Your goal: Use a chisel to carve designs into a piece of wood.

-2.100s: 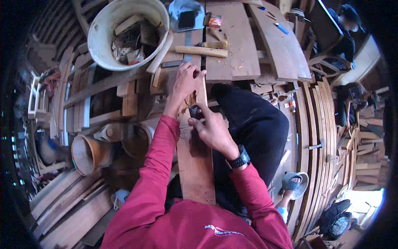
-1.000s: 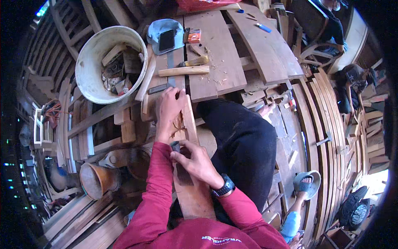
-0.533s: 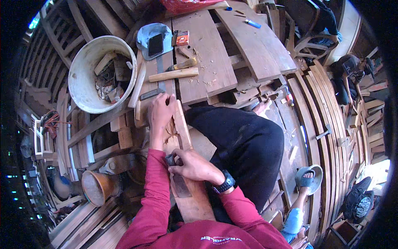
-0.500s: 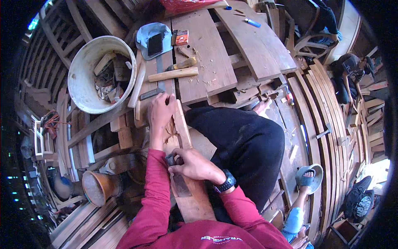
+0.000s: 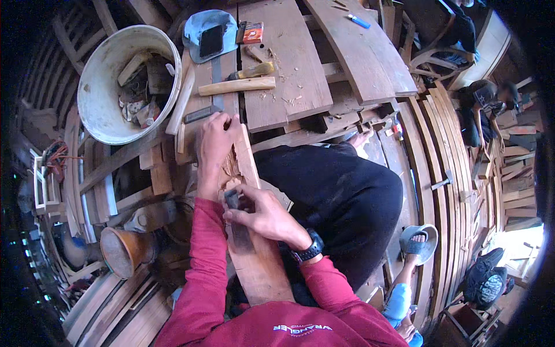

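Observation:
A long piece of wood (image 5: 263,269) lies lengthwise in front of me, with pale, splintered, cut-away wood (image 5: 231,165) near its far end. My left hand (image 5: 215,150) is closed around that far end. In my right hand (image 5: 266,215) is a small dark grey block-like piece (image 5: 232,199), pinched between thumb and fingers against the wood's upper face. Its lower part merges with a dark patch on the wood, so its exact kind is unclear. Beyond my left hand, a wide metal blade (image 5: 202,114) and a wooden stick (image 5: 237,85) rest on the planks.
A white bucket (image 5: 87,110) of scraps stands at left, above an orange-brown cone-shaped vessel (image 5: 118,251). A yellow-handled tool (image 5: 254,70), a blue cap (image 5: 199,26) with a phone (image 5: 211,40) and a blue lighter (image 5: 359,21) lie on planks. A co-worker (image 5: 483,110) crouches at right.
The whole view has shifted slightly. My right hand has slid a little farther up the wood with the dark grey piece; my left hand keeps its hold on the far end.

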